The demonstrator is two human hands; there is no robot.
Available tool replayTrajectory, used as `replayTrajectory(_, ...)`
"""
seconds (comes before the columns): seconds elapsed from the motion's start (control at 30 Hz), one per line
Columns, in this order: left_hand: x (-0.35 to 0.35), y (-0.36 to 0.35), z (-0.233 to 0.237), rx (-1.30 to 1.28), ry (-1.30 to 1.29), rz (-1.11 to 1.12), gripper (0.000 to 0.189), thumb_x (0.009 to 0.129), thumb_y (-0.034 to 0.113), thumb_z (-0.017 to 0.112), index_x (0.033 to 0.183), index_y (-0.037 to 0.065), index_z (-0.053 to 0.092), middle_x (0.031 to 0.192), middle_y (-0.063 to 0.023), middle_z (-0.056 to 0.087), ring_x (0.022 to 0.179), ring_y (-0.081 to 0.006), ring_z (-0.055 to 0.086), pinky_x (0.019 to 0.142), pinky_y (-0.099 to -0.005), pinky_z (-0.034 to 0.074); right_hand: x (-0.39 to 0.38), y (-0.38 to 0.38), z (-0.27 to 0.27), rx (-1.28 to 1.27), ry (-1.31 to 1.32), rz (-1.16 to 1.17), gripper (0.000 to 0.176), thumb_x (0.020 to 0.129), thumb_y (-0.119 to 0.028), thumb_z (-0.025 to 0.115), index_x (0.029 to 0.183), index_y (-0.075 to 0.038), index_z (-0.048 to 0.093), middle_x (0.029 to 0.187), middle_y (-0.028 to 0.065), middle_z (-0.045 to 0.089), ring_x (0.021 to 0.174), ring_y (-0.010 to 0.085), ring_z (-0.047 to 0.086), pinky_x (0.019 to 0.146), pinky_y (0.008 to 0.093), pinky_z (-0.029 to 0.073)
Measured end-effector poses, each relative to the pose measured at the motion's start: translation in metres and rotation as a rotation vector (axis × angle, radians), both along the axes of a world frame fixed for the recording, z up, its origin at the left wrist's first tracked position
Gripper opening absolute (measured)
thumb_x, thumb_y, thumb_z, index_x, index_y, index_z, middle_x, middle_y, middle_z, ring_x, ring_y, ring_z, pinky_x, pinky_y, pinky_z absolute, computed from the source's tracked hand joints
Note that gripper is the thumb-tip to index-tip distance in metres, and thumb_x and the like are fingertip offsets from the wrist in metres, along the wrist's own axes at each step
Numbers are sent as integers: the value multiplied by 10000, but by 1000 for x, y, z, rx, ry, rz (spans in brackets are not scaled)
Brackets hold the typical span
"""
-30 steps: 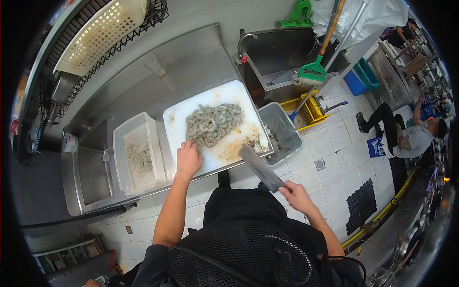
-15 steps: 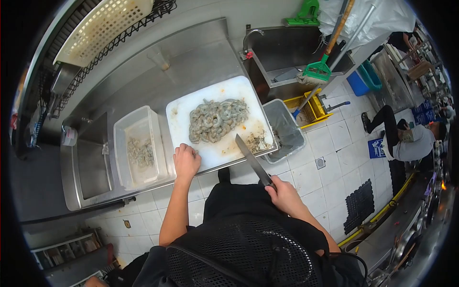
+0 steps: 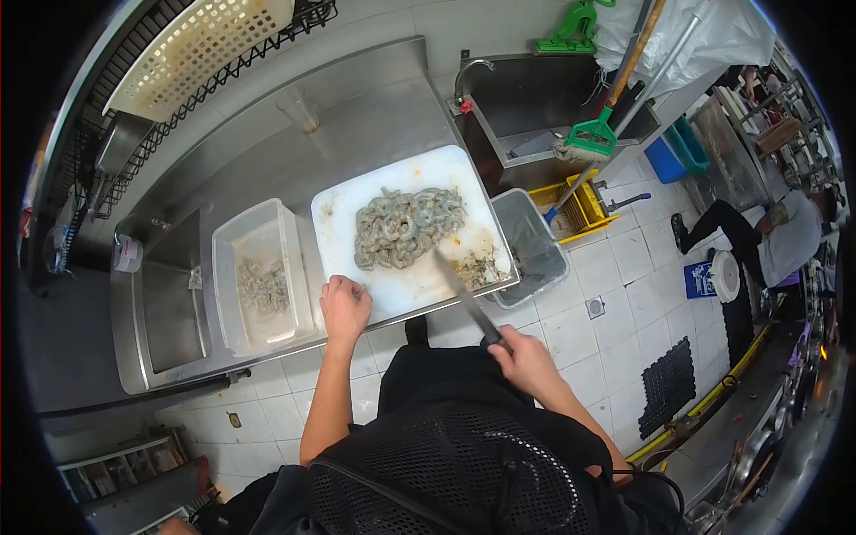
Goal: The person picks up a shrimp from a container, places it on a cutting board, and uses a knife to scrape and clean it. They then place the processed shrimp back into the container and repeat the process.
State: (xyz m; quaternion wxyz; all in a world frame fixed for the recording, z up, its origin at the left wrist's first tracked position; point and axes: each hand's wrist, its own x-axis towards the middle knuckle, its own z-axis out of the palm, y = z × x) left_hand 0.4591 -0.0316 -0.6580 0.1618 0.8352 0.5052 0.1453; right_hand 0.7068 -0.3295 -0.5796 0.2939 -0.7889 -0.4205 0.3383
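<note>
The shrimp (image 3: 406,227) are lying heaped on the white cutting board (image 3: 337,245), looking light, soft and slippery, suiting a gentle mid-body pinch. The right hand (image 3: 526,361) is clamping its fingers around the stiff knife's (image 3: 465,294) handle; the left hand (image 3: 345,310) is curling at the board's edge, its grip too hidden to tell.

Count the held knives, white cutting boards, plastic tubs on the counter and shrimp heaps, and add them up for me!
Held knife: 1
White cutting board: 1
Counter tub: 1
Shrimp heaps: 2 (big heap on the board, small heap in the tub)
Total: 5
</note>
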Motion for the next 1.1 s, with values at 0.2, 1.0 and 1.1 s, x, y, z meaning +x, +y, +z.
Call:
replayTrajectory(0.2,8,0,4,-63,1,21,163,847,148,770,962,38,735,1173,-128,674,1152,-374,618,994,-503,494,-6,-5,-21,56,22,-13,243,1037,-245,744,1133,-34,670,821,235,729,813,478,729,728,534,558)
replayTrajectory(1.0,-37,-8,-8,5,-201,86,105,849,110,775,898,41,714,1135,-165,713,1125,-414,642,1016,-510,513,104,-15,-20,31,-111,-218,232,1030,-180,719,1138,-2,615,910,296,738,934,555,706,798,609,547)
replayTrajectory(1.1,-38,-14,3,-33,-209,175,106,867,109,785,890,40,709,1144,-170,714,1136,-418,643,1027,-509,508,130,-15,-19,-18,-181,-287,256,1031,-200,732,1092,10,598,913,295,739,933,555,704,792,586,551)
